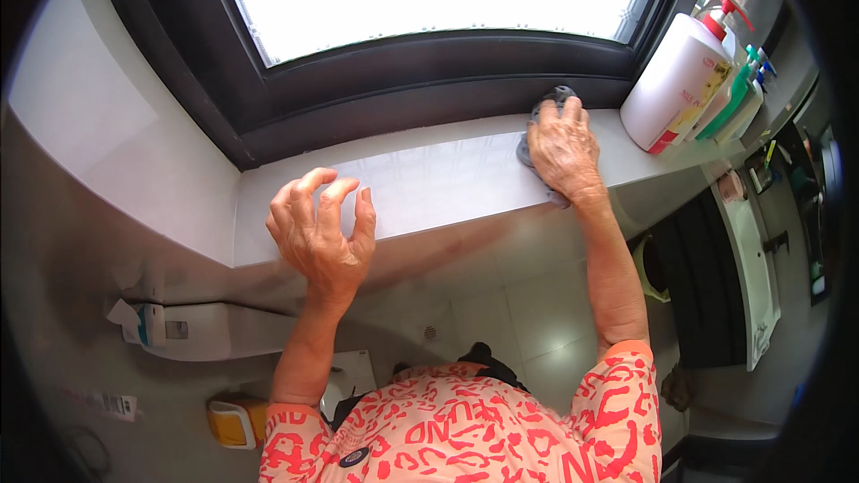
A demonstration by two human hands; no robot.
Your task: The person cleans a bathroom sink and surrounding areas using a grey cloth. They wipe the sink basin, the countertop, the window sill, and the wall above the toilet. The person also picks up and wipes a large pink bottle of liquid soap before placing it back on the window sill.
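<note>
A dark grey cloth lies bunched under my right hand, which presses it onto the white window sill close to the black window frame. Part of the cloth hangs toward the sill's front edge. My left hand is raised over the left part of the sill, its fingers curled but apart, with nothing in them. Just right of my right hand stands a large white pump bottle with a red pump head.
Beside the pump bottle are a green bottle and other bottles. At lower left sit a white dispenser and a yellow-and-white bin. A white washbasin counter over a dark cabinet is at right. Below is the tiled floor.
</note>
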